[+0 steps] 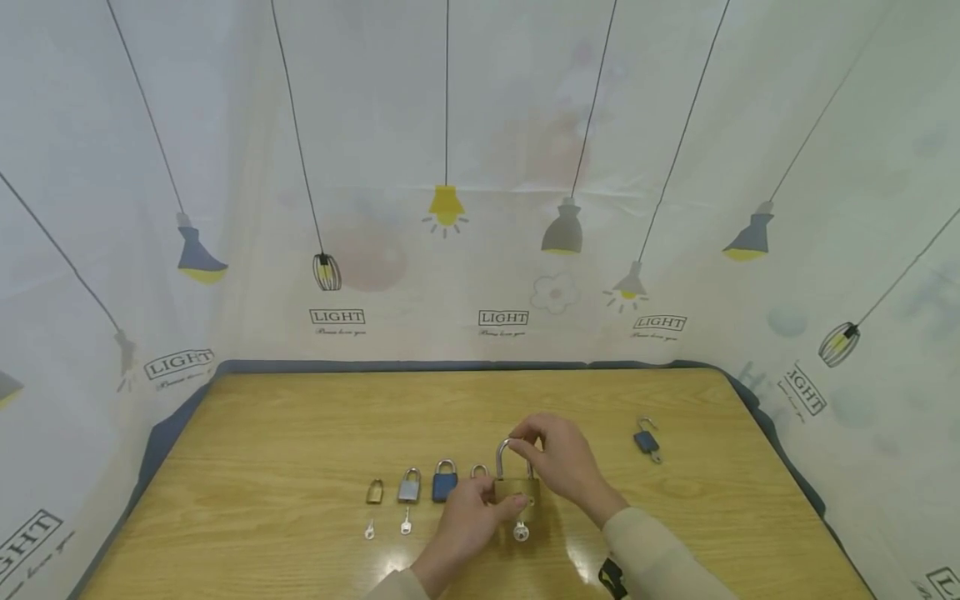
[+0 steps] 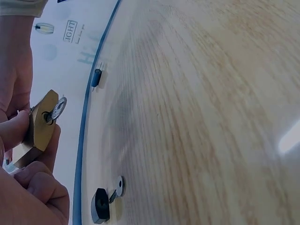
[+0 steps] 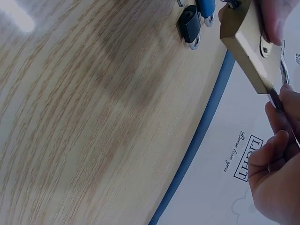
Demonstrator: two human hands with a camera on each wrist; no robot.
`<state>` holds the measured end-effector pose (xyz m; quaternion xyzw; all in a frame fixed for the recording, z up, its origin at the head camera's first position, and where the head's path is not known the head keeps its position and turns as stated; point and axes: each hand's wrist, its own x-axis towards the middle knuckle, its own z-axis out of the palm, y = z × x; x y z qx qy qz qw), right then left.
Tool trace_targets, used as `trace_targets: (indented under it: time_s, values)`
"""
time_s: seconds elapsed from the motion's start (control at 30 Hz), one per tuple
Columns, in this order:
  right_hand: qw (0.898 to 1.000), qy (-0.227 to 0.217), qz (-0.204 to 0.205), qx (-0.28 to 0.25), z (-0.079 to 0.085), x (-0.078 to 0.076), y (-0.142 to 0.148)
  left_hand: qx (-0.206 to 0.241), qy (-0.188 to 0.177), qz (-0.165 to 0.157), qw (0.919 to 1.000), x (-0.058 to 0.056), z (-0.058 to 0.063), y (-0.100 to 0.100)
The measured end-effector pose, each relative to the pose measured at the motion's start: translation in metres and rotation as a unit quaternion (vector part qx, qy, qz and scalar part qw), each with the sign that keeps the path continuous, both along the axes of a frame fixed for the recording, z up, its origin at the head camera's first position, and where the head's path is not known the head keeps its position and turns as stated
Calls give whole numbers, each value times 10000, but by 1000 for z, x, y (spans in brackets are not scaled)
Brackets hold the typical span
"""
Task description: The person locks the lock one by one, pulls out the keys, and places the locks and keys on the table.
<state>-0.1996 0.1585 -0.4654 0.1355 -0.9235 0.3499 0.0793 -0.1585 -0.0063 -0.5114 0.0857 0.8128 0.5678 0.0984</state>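
A large brass padlock (image 1: pixel 514 487) is held above the table (image 1: pixel 300 433), its long axis running from shackle (image 1: pixel 499 461), uppermost, to inserted key (image 1: pixel 521 532). Below the shackle it is pinched from its left by the left hand (image 1: pixel 469 515); the shackle's top is pinched by the right hand (image 1: pixel 559 460).

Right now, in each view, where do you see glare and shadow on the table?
Head view: glare low on the table, either side of the left hand; soft shadow below the brass padlock. Left wrist view: glare at right edge; faint shadow left of centre. Right wrist view: glare upper left; broad dim shadows.
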Motion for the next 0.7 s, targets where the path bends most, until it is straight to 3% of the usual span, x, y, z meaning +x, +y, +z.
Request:
trace_targets:
  time_s: [0.7]
  values:
    - [9998, 140, 11, -172, -1, 4, 4, -243, 2, 79, 9997, 5, 6, 6]
